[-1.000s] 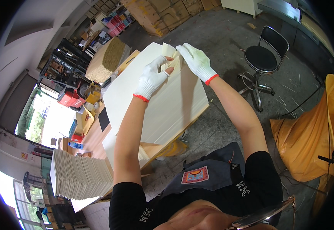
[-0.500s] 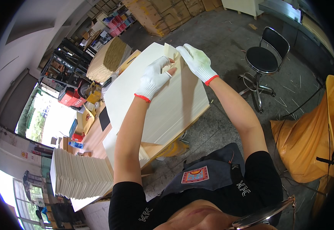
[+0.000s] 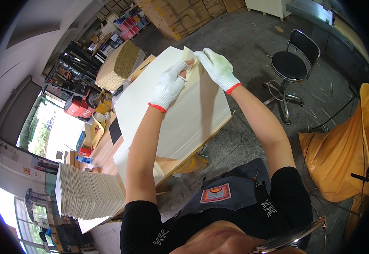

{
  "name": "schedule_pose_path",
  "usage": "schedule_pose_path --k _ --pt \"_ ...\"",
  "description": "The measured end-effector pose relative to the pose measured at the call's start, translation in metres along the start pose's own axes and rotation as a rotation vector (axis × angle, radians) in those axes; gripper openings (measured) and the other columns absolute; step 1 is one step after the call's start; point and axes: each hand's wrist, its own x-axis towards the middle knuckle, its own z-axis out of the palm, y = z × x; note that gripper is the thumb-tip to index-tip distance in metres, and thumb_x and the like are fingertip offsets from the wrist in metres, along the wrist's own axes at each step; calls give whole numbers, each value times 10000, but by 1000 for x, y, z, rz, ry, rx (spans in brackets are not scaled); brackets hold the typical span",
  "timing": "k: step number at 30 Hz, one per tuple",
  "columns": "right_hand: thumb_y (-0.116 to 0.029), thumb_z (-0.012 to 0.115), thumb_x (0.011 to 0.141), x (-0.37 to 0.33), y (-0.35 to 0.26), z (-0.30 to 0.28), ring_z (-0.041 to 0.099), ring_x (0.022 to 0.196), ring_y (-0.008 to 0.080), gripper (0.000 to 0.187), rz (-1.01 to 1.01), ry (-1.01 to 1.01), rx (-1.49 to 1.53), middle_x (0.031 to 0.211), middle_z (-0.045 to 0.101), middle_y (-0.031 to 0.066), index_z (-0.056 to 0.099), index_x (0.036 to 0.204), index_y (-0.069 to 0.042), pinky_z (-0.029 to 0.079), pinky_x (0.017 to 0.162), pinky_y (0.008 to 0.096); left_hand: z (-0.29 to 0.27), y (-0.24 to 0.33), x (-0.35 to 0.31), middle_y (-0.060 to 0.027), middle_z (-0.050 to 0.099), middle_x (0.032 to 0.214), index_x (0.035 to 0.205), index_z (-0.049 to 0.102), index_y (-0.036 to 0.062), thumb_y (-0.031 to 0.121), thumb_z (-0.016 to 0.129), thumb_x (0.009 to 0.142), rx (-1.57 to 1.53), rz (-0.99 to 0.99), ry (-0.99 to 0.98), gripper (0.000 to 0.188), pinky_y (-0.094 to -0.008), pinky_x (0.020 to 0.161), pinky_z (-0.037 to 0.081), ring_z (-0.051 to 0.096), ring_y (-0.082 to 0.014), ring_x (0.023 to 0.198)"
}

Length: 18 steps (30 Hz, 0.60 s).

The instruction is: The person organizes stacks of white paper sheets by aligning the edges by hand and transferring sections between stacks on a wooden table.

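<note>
A large stack of white sheets (image 3: 142,101) lies on the table, its far right edge bent up into a pale flap (image 3: 187,53). My left hand (image 3: 170,84), in a white knit glove with a red cuff and bare thumb and fingertip, pinches at this raised edge. Opposite it, my right hand (image 3: 216,67), gloved the same way, closes around the edge of the sheets with its fingers together. Its inner fingertips are partly hidden, and how many sheets are held cannot be made out.
A tall pile of cream sheets (image 3: 89,192) stands at the near left of the wooden table (image 3: 112,152). Beyond lies a stack of brown-edged board (image 3: 123,63). To the right are a black swivel chair (image 3: 289,65) and a large orange sack (image 3: 334,165).
The thumb and finger of my left hand have drawn closer together at the raised edge. My right hand has hardly moved.
</note>
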Motion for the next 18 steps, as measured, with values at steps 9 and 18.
schedule_pose_path --k 9,18 --pt "-561 424 1018 1 8 7 590 816 417 490 -56 55 16 830 606 197 563 933 -98 438 716 483 5 -9 2 -164 694 1191 1225 658 107 252 716 913 44 42 5 349 -388 936 507 657 -323 1101" --pt "-567 416 1017 2 9 6 595 819 414 501 -32 53 19 838 609 197 566 929 -97 438 717 483 4 -2 2 -166 694 1188 1247 658 119 254 705 922 20 -4 -15 355 -385 938 506 659 -317 1089"
